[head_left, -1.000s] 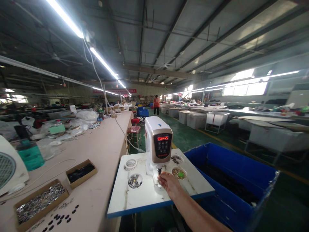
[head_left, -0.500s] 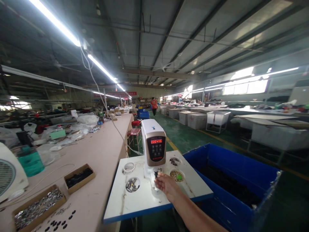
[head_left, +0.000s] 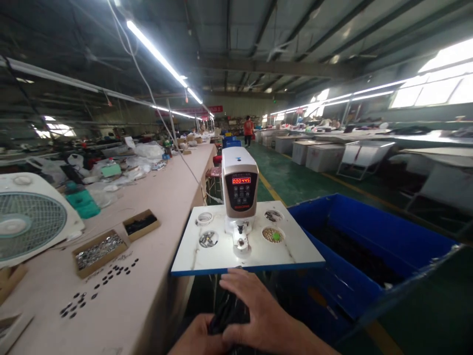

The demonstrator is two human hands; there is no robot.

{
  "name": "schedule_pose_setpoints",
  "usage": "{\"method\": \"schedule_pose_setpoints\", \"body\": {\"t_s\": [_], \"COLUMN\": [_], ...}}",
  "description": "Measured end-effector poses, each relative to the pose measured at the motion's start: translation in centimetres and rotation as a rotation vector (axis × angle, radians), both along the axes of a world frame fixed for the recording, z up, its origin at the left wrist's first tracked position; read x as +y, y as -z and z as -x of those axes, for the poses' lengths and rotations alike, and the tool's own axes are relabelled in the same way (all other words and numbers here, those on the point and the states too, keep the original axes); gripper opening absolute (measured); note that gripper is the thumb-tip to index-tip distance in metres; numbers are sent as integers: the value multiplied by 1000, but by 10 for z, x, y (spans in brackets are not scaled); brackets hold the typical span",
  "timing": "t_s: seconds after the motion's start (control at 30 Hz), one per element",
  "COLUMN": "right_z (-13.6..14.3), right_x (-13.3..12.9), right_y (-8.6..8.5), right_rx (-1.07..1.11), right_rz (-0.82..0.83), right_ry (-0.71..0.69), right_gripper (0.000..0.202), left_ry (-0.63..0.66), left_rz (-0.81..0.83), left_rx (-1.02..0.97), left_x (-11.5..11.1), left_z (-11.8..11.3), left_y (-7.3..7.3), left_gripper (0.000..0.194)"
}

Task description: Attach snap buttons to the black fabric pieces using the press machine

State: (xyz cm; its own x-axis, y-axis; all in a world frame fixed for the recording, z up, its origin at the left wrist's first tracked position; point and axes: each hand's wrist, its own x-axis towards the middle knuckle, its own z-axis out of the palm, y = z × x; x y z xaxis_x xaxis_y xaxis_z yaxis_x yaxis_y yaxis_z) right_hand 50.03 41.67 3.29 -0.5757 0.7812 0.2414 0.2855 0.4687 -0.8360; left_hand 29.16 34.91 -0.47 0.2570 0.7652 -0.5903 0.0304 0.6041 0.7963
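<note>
A bunched piece of black cloth [head_left: 226, 311] is low in the view, in front of the machine table. My left hand [head_left: 201, 336] is closed around its lower left side, partly cut off by the bottom edge. Over the cloth's right side, my right hand [head_left: 258, 308] has its fingers stretched forward and its thumb apart. Beyond my hands, a white button-pressing machine [head_left: 241, 187] with a red 000445 display rises from a white tabletop [head_left: 207, 262]. The machine's lower die [head_left: 241, 242] shows no hand at it.
Cups in the tabletop hold metal parts [head_left: 209, 239] and brass-coloured pieces [head_left: 271, 235]. On the left bench [head_left: 162, 207] are a box of metal rings [head_left: 99, 250], scattered black discs [head_left: 107, 278] and a fan [head_left: 33, 217]. A blue bin [head_left: 369, 231] stands right. A person [head_left: 248, 130] is in the aisle.
My right hand has come back from the machine's die to the black cloth near me. My left hand and the cloth have entered view, and the camera has tilted down.
</note>
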Motion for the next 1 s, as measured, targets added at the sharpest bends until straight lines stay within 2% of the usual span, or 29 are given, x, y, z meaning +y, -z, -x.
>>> {"method": "schedule_pose_setpoints", "body": {"t_s": [0.03, 0.1, 0.17, 0.23, 0.37, 0.47, 0.6, 0.73, 0.83, 1.0], "right_z": [-2, -5, -8, -11, -20, -28, -38, -46, -46, -34], "right_x": [-7, -9, 0, 11, 27, 35, 51, 72, 90, 125], "right_y": [-1, -3, -3, -3, 1, 10, 24, 30, 26, 25], "right_rx": [-59, -163, -240, -266, -276, -277, -143, -43, -54, -136], "right_rz": [-57, -68, 1, 105, 318, 426, 583, 706, 629, 295], "right_ry": [-85, -139, -111, -94, -27, -2, -32, -24, 6, 160], "right_gripper": [79, 83, 76, 65, 36, 23, 24, 36, 37, 23], "left_ry": [28, 162, 281, 340, 365, 356, 339, 288, 222, 149], "left_rz": [-39, -168, -276, -309, -276, -259, -252, -188, -121, -187], "left_rx": [-27, -75, -78, -71, -26, 44, 60, -57, -130, -106], "left_x": [10, 27, 42, 54, 72, 82, 97, 117, 134, 170], "left_z": [-3, -9, -13, -16, -17, -18, -22, -26, -28, -31], "left_y": [-3, -14, -24, -30, -27, -23, -18, -13, -10, -9], "left_gripper": [40, 36, 29, 26, 33, 37, 33, 31, 33, 33]}}
